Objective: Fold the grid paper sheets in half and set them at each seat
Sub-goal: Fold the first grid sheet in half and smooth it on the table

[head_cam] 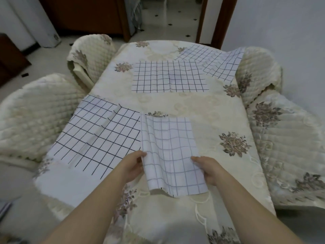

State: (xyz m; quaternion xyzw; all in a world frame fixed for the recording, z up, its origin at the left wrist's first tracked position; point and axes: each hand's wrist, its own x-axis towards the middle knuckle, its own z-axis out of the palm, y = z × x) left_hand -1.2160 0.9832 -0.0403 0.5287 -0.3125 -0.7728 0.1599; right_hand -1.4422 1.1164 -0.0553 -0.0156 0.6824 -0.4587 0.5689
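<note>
Now both hands, left [134, 165] and right [205, 169], pinch folded grid sheet [168, 147] edges.

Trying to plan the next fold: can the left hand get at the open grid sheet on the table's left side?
Probably yes, once freed. The left hand pinches the held sheet's left edge right beside the open grid sheet, and nothing lies between them or on top of it.
</note>
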